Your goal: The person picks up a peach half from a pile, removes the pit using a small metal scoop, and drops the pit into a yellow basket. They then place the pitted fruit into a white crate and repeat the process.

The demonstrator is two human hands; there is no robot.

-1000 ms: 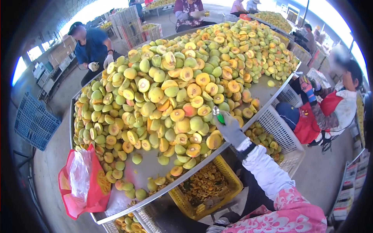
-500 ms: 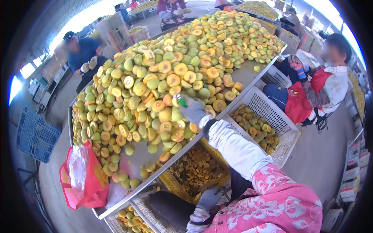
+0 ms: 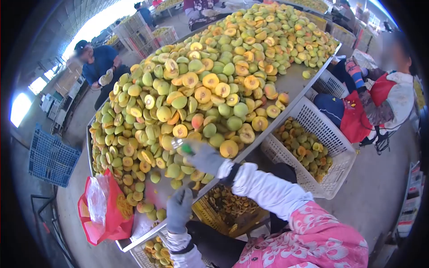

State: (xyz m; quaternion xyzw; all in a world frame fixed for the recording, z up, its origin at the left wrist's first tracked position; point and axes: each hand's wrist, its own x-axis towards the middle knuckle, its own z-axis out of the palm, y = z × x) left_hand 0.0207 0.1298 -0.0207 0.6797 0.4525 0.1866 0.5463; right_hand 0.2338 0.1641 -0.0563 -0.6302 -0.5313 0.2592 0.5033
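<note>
Along the near edge of the metal table [image 3: 289, 82], gloved right hand [image 3: 203, 157] is out over the fruit heap [image 3: 210, 91] with a green-handled tool [image 3: 186, 148]. Step in hand, as I judge it: reaching among the fruit with the tool in the right hand, left hand [image 3: 179, 207] waiting close to the rim. From this pose, a next move would likely call for settling on one piece and bringing the two hands together over the near edge.

Right grip: fingers wrapped around the green handle, bright metal end poking out to the left. Blurred there — can't tell whether the metal end touches fruit. Left grip: fingers loosely curled, no fruit showing; can't tell whether something sits inside.

Pose: right arm comes in from the near right, pale sleeve [image 3: 270, 185] slanting across the table rim, hand low over the pile. Left forearm rises from the near side, hand upright by the rim, fingertips up, just left of and nearer than the right hand.

Fruit, many pieces cut open, covers most of the table — far end to near left. Yellow crate [image 3: 207, 216] below the near rim, white crate [image 3: 325, 123] to the right, red bag [image 3: 118, 219] at near left.
</note>
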